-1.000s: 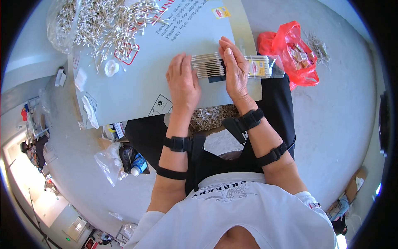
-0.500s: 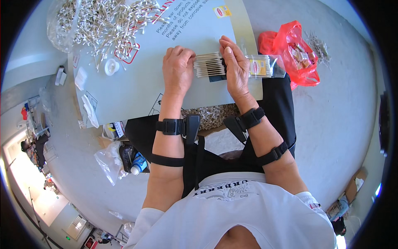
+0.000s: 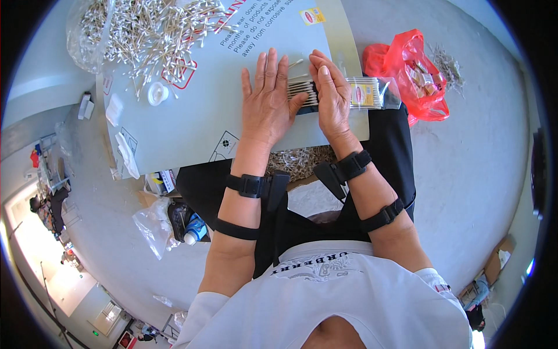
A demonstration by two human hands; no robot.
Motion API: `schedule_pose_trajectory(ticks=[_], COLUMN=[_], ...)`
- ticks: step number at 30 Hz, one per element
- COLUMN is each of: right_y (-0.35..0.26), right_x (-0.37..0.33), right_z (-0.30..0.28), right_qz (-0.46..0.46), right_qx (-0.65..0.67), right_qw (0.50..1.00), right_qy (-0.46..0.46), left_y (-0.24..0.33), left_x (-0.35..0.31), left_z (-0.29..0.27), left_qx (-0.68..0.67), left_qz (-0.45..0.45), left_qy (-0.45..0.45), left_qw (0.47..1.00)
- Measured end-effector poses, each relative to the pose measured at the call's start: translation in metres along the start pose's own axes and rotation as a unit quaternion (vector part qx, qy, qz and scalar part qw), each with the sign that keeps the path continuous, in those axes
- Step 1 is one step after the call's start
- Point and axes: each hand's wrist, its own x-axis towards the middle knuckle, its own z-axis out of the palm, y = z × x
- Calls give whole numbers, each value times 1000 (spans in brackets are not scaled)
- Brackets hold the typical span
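My left hand (image 3: 266, 104) lies flat above the board, palm down, fingers stretched out, and its thumb touches the near-left end of a row of cotton swabs (image 3: 300, 88). Edge-on at the row's right end stands my right hand (image 3: 332, 99), fingers straight and thumb up; its palm side is partly hidden. A dark flat piece (image 3: 308, 109) shows under the row. Just right of that hand is a clear bag (image 3: 388, 94) with more swabs and a yellow label (image 3: 361, 94). One loose swab (image 3: 296, 62) lies above the row.
A big heap of swabs (image 3: 157, 41) covers the board's (image 3: 197, 128) far left, beside a small white round tub (image 3: 157, 93). A yellow label (image 3: 312, 16) lies at the far edge. A red plastic bag (image 3: 407, 75) sits at the right; more swabs (image 3: 299, 163) lie below the board.
My left hand has gone from closed fingers at the row's left end to flat and spread, slightly to the right. The row sits further right, and a swab lies apart above it.
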Motion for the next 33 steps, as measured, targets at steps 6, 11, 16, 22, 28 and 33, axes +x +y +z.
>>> schedule_pose_trajectory(ticks=[6, 11, 16, 22, 28, 33], right_y=[-2, -3, -3, -6, -18, -11], right_x=[0, -1, 6, 29, 24, -6], right_z=[1, -4, -3, -1, -6, -12], right_qz=[11, 11, -22, -82, -23, -23], right_qx=[3, -12, -59, -171, -264, -155], right_qw=[1000, 1000, 998, 979, 951, 986], right_qy=[-4, -16, -17, -70, -160, -62], left_y=[-6, -5, -4, 9, 3, 14], left_x=[-4, -11, -11, 4, -4, -11], left_z=[5, -3, 11, 22, 23, 19], left_qx=[-8, -29, -320, -431, -299, -495], left_qz=[-19, 35, -60, -124, -77, -182], left_qy=[-67, -132, 78, 155, 113, 200], left_qw=[998, 990, 942, 880, 944, 826])
